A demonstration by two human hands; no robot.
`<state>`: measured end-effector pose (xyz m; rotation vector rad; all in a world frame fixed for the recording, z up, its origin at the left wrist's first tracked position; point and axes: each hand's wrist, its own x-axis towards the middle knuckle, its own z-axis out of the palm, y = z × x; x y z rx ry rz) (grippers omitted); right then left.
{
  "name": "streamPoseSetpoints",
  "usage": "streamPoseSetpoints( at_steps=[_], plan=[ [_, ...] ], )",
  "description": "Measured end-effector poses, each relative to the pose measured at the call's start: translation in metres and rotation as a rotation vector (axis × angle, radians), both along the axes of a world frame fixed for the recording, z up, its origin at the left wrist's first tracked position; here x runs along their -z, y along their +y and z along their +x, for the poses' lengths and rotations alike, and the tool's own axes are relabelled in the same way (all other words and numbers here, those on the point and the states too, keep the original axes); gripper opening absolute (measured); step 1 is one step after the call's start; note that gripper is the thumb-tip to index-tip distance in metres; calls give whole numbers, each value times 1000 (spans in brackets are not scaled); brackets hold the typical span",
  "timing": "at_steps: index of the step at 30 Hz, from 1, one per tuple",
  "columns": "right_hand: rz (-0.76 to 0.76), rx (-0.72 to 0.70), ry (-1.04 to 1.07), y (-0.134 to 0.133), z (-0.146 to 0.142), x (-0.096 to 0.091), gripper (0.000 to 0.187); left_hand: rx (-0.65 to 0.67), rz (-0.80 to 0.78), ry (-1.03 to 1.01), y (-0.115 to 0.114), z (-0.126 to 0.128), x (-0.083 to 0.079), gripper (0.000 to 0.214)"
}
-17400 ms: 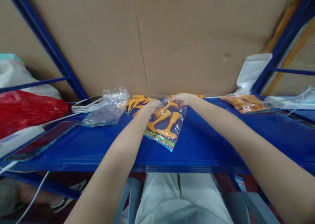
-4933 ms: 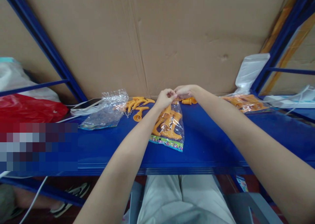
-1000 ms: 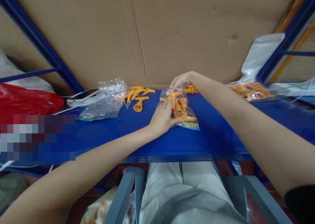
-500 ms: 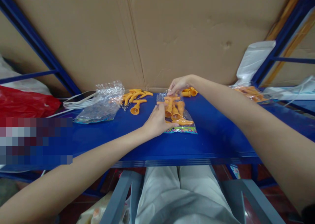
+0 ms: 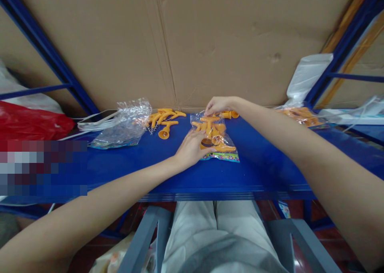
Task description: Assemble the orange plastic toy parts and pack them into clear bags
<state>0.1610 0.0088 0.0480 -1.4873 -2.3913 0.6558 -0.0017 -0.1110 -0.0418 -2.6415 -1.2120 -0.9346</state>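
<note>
On the blue table lies a clear plastic bag (image 5: 229, 141) with a colourful printed strip along its near edge. Several orange corkscrews (image 5: 216, 135) with T-shaped handles and bell-shaped bodies are inside it. My left hand (image 5: 191, 148) rests on the bag's left side, fingers stretched over the plastic and thumb apart. At the bag's far edge my right hand (image 5: 216, 105) pinches the plastic, its fingertips together. Just beyond, more orange bell-shaped pieces (image 5: 231, 114) are partly hidden by my right wrist.
Left of the bag lie loose orange corkscrews (image 5: 165, 117), one upright piece (image 5: 164, 133) and a stack of clear bags (image 5: 120, 131). A filled orange bag (image 5: 306, 116) sits at the right. Cardboard (image 5: 225, 45) stands behind the blue table (image 5: 264, 173).
My left hand has flattened over the bag, its fingers lower on the plastic. The corkscrews inside have shifted slightly. My right hand stays at the far edge.
</note>
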Motion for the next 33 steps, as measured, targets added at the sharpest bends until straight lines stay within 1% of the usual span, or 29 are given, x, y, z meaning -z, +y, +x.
streamPoseSetpoints(
  at_steps=[2, 5, 9, 11, 13, 16, 20, 24, 27, 30, 33],
  plan=[
    [12, -2, -29, -1, 1, 1, 11, 7, -4, 39, -1, 1, -3, 42],
    [53, 1, -61, 0, 3, 4, 16, -9, 6, 110, -3, 2, -8, 47],
    [69, -35, 3, 4, 4, 10, 16, -4, 35, 166, -1, 3, -14, 55],
    [62, -58, 44, 6, 5, 13, 14, 41, 60, 178, 2, 4, -15, 56],
    [63, -63, 74, 7, 5, 17, 13, 121, 67, 195, 7, 5, -16, 53],
    [76, -61, 103, 8, 6, 19, 16, 214, 19, 211, 11, 8, -15, 47],
    [98, -76, 115, 6, 8, 18, 16, 243, -36, 223, 11, 10, -18, 45],
    [156, -40, 95, 3, 10, 15, 15, 241, -45, 200, 10, 12, -21, 42],
    [191, -23, 82, 2, 9, 15, 15, 257, -62, 134, 11, 13, -22, 39],
    [297, 6, 91, 3, 10, 16, 19, 256, -99, 83, 13, 13, -21, 38],
    [406, 69, 147, 5, 18, 18, 21, 254, -138, 87, 14, 13, -21, 37]
  ],
)
